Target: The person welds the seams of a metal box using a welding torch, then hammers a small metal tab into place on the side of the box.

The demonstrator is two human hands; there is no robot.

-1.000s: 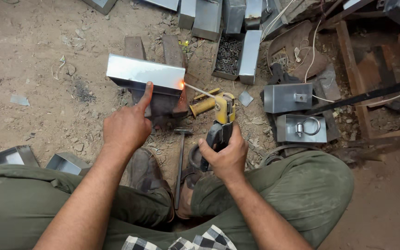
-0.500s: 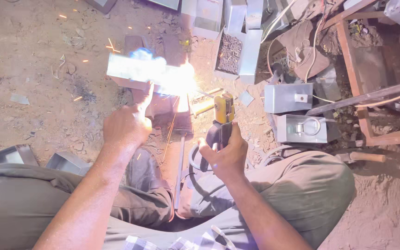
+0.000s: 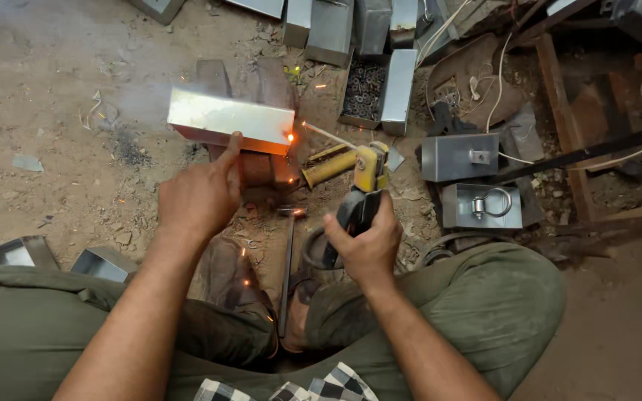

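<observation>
I see the left hand [image 3: 196,199] spread, pressing the shiny rectangular sheet-metal box [image 3: 230,119]: stiff, light, sharp-edged, hot at the glowing corner. The right hand [image 3: 365,239] grips the yellow-black electrode holder [image 3: 362,189]; I judge the cool near edge safest.

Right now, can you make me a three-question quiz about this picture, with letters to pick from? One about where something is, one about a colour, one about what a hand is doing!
1. Where is the glowing orange spot?
A. At the right end of the shiny metal box
B. On the hammer
C. On the trousers

2. What colour is the head of the welding holder?
A. Blue
B. Yellow
C. Pink

3. What is the left hand doing?
A. Lying flat on the ground
B. Holding the hammer
C. Pressing on the shiny metal box

Answers:
1. A, the welding rod meets the box's right end, where the glow sits.
2. B, the holder gripped by the right hand has a yellow head.
3. C, its thumb rests on the box's front edge; the hammer lies untouched between the legs.
</observation>
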